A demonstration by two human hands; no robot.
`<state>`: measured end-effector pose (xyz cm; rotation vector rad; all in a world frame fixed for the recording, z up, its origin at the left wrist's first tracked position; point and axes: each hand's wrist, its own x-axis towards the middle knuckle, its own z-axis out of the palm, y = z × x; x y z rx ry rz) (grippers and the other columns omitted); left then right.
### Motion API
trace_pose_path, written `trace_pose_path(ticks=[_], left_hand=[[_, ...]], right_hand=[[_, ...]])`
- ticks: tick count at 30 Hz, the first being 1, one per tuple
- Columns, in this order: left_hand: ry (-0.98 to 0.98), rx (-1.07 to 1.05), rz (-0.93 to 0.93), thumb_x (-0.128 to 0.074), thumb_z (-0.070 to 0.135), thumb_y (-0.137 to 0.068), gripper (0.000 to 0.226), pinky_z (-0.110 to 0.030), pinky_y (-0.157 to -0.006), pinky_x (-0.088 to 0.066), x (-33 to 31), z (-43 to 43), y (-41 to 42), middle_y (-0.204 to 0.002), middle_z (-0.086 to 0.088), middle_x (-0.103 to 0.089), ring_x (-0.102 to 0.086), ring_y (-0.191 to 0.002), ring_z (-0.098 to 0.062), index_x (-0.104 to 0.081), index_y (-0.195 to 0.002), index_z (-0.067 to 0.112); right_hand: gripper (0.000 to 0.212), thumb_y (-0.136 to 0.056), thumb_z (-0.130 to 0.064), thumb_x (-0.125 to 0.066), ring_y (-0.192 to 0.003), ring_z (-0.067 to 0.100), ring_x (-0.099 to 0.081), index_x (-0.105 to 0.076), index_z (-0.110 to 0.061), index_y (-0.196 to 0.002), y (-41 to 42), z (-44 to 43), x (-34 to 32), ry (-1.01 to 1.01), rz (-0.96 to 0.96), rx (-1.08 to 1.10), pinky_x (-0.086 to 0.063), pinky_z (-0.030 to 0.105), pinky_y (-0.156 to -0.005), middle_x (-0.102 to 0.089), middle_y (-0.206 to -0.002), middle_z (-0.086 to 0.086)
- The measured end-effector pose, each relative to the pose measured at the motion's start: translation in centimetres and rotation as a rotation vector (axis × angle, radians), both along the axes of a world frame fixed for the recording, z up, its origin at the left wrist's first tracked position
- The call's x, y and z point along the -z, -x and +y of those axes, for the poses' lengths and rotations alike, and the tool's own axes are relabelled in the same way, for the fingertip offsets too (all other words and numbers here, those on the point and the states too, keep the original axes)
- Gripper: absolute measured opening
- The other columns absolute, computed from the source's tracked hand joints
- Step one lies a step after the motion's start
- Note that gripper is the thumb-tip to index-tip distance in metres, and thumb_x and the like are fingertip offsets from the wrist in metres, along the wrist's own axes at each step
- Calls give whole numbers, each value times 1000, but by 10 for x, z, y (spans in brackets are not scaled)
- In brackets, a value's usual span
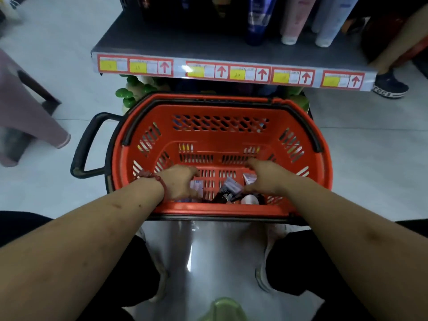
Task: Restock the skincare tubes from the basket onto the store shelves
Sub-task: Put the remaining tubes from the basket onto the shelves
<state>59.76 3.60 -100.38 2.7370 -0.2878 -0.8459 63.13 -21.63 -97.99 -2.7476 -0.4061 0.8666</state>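
A red plastic basket (217, 137) with black handles stands on the floor in front of me, below a grey shelf (176, 42). Both my hands reach down into its near end. My left hand (179, 181), with a red bead bracelet at the wrist, curls over a white and purple tube (196, 185) at the basket's bottom. My right hand (264, 176) lies over several tubes, among them a grey one (231, 184), a pale one (250, 178) and a white cap (249, 199). Whether either hand grips a tube is hidden by the fingers.
The shelf edge carries a strip of yellow and red price labels (231, 72). Tall blue, pink and white bottles (291, 19) stand at the shelf's back right. Green bottles (129, 93) sit on the lower shelf. Another person's foot (391, 89) is at right; someone's trouser leg (27, 117) at left.
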Motion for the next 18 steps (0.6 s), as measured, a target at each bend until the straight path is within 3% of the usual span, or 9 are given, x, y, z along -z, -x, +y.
trace_pose_path(ticks=[4, 8, 12, 15, 18], left_hand=[[-124, 87, 104, -69, 28, -90, 47, -33, -89, -47, 30, 11, -24, -124, -15, -67, -63, -112, -33, -57, -131, 9], [-353, 301, 307, -65, 17, -89, 47, -33, -95, -51, 64, 20, -49, -127, -10, -67, -65, -114, -30, -57, -135, 19], [-430, 361, 274, -64, 19, -91, 39, -34, -94, -51, 97, 18, -70, -127, -10, -67, -65, -113, -28, -60, -130, 16], [-480, 384, 324, -68, 20, -91, 47, -32, -90, -48, 118, 10, -82, -133, -11, -62, -62, -118, -29, -56, -136, 14], [-507, 393, 503, -69, 15, -93, 56, -35, -99, -46, 134, -2, -93, -145, -13, -53, -56, -128, -30, -49, -146, 9]], right_hand=[[72, -81, -35, -79, -126, 30, -55, -49, -12, -143, -17, 1, 34, 73, 80, -70, -47, 34, -101, -56, -143, 13], [68, -82, -30, -80, -118, 28, -59, -51, -14, -141, -35, 15, 69, 102, 145, -135, -48, 30, -93, -60, -135, 10], [62, -81, -23, -79, -113, 24, -59, -53, -19, -137, -50, 33, 107, 106, 170, -210, -45, 28, -83, -62, -130, 6], [57, -79, -18, -80, -99, 20, -59, -56, -23, -130, -59, 42, 137, 108, 228, -264, -44, 29, -77, -63, -123, 1], [61, -75, -21, -83, -88, 17, -59, -55, -27, -129, -68, 50, 161, 91, 277, -311, -49, 30, -73, -61, -109, -4]])
